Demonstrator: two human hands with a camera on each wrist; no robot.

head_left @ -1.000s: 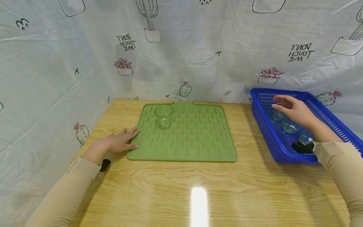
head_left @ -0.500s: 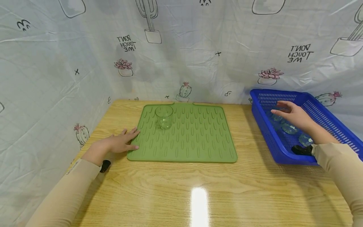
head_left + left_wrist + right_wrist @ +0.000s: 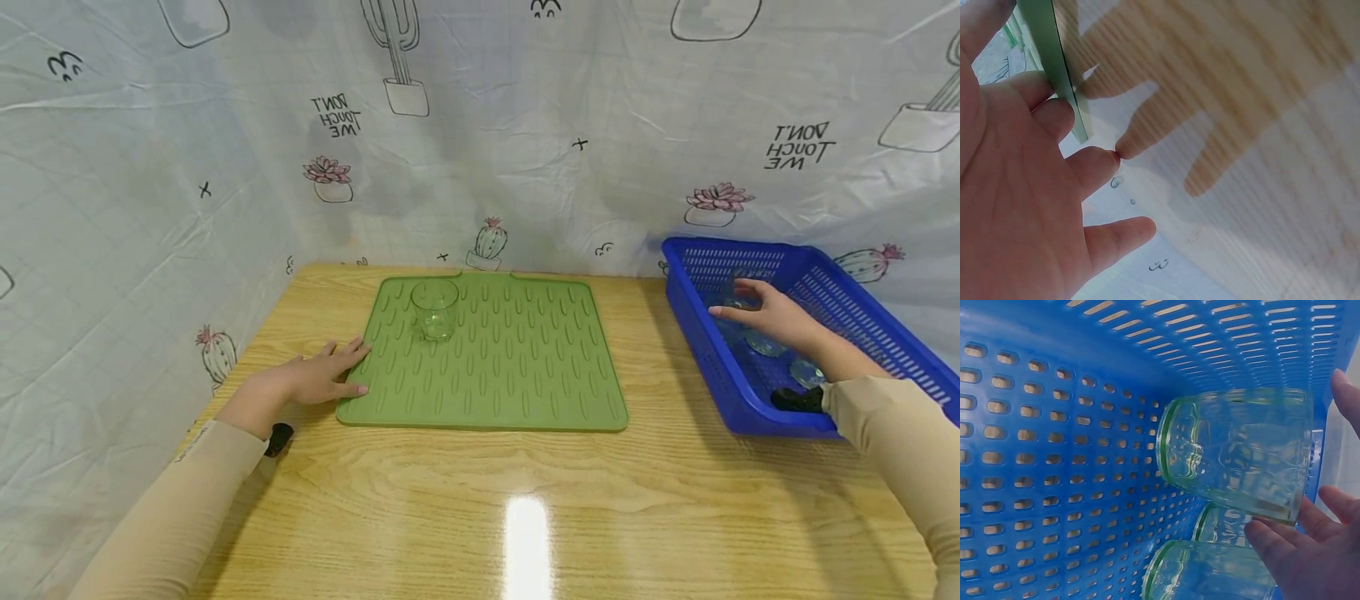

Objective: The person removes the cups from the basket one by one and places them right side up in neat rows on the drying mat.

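Observation:
My left hand (image 3: pixel 322 375) lies with spread fingers on the left edge of a green ribbed mat (image 3: pixel 517 400). On that mat, toward the back left, one clear drinking glass (image 3: pixel 435 312) stands upright. My right hand (image 3: pixel 780 317) is inside a blue plastic basket (image 3: pixel 708 367). Its thumb and fingers are apart around the rim end of a clear drinking glass (image 3: pixel 1235 456). In the right wrist view the fingertips are at the glass's lower side, and the thumb (image 3: pixel 1349 400) is clear of it. Whether the fingertips press on the glass, I cannot tell.
More glasses (image 3: pixel 1210 572) lie in the basket beside the nearest one. The basket stands at the right of the wooden table (image 3: pixel 420 517). A white curtain (image 3: pixel 525 133) with cactus drawings hangs behind the table and along its left side.
My right hand has moved down a little into the basket, closer to the glass at the back. My left hand and the glass on the mat have stayed in place.

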